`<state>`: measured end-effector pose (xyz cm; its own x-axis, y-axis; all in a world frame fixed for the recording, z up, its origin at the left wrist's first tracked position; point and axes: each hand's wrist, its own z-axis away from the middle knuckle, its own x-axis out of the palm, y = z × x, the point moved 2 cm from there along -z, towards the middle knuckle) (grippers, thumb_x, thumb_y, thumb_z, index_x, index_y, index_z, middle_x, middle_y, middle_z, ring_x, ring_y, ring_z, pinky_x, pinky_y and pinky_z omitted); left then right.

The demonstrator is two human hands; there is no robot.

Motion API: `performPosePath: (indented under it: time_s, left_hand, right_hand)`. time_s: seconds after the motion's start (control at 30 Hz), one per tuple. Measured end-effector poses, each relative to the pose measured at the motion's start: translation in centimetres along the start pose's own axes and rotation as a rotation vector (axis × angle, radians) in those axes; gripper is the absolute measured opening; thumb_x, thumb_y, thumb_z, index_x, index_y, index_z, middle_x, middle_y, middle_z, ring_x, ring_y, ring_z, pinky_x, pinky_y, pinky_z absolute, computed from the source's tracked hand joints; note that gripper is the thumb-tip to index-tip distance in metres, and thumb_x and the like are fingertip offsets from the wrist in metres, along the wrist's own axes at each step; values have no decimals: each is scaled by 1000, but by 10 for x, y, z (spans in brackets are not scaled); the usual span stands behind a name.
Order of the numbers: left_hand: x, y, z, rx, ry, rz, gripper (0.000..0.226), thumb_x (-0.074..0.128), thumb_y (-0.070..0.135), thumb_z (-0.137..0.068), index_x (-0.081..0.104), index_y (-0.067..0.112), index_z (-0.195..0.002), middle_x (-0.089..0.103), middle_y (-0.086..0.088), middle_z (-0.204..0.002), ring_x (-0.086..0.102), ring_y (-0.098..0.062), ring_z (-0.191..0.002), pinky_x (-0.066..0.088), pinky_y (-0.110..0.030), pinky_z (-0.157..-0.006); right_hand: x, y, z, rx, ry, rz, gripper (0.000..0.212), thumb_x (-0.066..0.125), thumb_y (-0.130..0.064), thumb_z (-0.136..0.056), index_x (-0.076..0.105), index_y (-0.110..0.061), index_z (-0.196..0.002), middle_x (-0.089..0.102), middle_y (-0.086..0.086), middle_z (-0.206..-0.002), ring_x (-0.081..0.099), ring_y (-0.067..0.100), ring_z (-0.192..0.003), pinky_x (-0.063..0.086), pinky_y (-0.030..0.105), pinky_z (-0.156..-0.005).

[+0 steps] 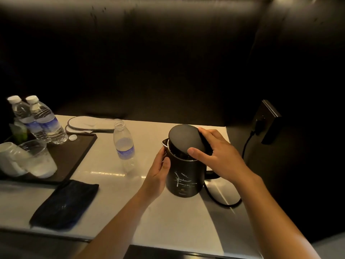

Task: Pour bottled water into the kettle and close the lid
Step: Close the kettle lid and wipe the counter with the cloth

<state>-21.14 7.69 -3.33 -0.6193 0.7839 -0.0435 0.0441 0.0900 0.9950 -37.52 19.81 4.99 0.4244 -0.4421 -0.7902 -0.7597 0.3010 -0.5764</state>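
Observation:
A black kettle [183,181] with white crack-like marks stands on the pale counter [104,165]. Its round black lid [184,137] is tilted, partly raised over the rim. My right hand [216,152] rests on the lid, thumb on its front edge and fingers behind it. My left hand [158,171] grips the kettle's left side below the spout. An uncapped, nearly empty plastic bottle [124,144] stands upright just left of the kettle. Its white cap [72,137] lies on the dark tray.
A dark tray [74,156] at left holds two capped full water bottles [44,120], a clear plastic cup [39,159] and a white cup [10,157]. A dark folded cloth [65,204] lies near the front edge. The kettle's cord [224,200] runs to a wall socket [261,122].

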Motion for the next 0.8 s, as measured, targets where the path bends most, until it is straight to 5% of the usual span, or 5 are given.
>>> performPosePath:
  time_s: [0.27,0.43,0.6,0.7,0.8]
  left_hand:
    - [-16,-8,14,1,73,-200,43,37,67,-96,25,77,-136,33,46,-148,30,17,-139,34,-17,-112]
    - [-76,-30,62,-36,334,-347,59,45,62,-97,35,41,-152,40,12,-158,40,-7,-141,34,-36,-111]
    - [-175,-44,106,-89,594,-919,45,48,40,-101,56,13,-136,59,-12,-140,53,-30,-130,43,-53,-106]
    - [-223,-58,118,-235,566,-1251,55,32,53,-98,57,22,-136,59,-10,-142,51,-32,-133,39,-59,-107]
    - [-244,-86,127,-445,361,-1357,63,23,67,-95,22,47,-155,27,-2,-167,21,-30,-153,18,-59,-118]
  right_hand:
    - [5,1,3,-35,19,86,98,38,-97,-70,32,-40,-150,43,-14,-146,43,5,-109,40,23,-73]
    - [12,2,-2,3,33,128,93,40,-102,-64,32,-44,-137,49,-8,-139,50,11,-96,41,24,-60]
    - [28,-2,-11,34,39,269,107,31,-105,-62,27,-34,-142,44,1,-145,56,23,-100,38,29,-61]
    - [30,-4,-13,36,61,316,113,26,-105,-63,29,-28,-146,44,5,-146,59,31,-110,42,34,-67]
    - [29,-5,-10,50,72,291,114,26,-105,-63,31,-26,-146,45,6,-144,58,33,-110,41,35,-69]
